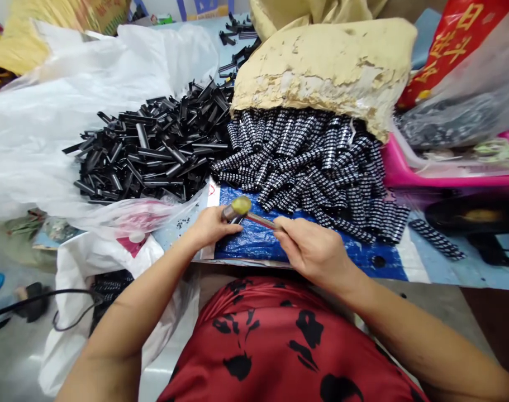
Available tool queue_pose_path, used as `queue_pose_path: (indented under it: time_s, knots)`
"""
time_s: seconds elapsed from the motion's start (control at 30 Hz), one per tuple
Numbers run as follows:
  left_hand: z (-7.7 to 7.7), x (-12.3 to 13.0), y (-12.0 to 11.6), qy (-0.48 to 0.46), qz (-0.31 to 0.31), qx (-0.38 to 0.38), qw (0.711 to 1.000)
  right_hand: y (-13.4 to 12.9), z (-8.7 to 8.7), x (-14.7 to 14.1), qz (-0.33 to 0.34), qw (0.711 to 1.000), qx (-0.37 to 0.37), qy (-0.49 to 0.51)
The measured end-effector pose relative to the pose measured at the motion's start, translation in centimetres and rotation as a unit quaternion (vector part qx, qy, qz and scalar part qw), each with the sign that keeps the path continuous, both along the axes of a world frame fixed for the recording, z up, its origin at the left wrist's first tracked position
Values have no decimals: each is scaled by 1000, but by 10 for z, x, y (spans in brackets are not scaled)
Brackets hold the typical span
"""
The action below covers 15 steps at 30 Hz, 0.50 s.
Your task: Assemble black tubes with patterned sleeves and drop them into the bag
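Observation:
My right hand (312,245) is closed around the handle of a small hammer (241,205), which has a yellow face. The hammer head lies right over the fingertips of my left hand (212,224). That hand is closed in a pinch on a small dark piece (236,221) at the blue mat (254,240); the hammer covers much of it, so its exact kind cannot be made out. Beyond the mat lies a heap of black-and-white patterned tubes (296,162). To its left spreads a pile of loose black plastic strips (153,151).
A worn yellow sack (321,61) lies over the tubes' far end. White plastic sheeting (40,128) covers the left side. At right stand a pink tray (447,180) and a red-printed bag (459,50). A white bag (74,279) hangs below the table's left edge.

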<state>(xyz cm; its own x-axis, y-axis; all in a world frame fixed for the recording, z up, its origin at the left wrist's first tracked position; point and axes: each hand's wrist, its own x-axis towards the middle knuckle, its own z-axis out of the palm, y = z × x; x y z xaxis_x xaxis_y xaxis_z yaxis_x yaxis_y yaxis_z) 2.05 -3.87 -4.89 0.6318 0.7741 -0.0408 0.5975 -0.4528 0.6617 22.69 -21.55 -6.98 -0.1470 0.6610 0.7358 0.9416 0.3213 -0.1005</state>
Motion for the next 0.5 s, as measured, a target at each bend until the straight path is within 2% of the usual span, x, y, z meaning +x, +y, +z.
queue_pose_path:
  time_s: [0.1,0.17,0.23,0.33,0.4,0.5]
  knots:
    - [6,4,13,5,-33,-72,997,-1,-8,-5,67,997,36,-23]
    - [7,9,16,25,-35,-81,996,2,-19,-9,60,996,-6,-63]
    - [8,15,12,55,-31,-35,997,3,-27,-11,54,995,-50,-70]
    - [13,16,-8,91,1,67,994,0,-35,-3,102,994,-31,-7]
    - [20,-2,-24,83,22,100,991,-3,-44,11,91,996,-9,8]
    - [37,-66,-54,77,54,137,986,-1,-64,34,47,998,21,-31]
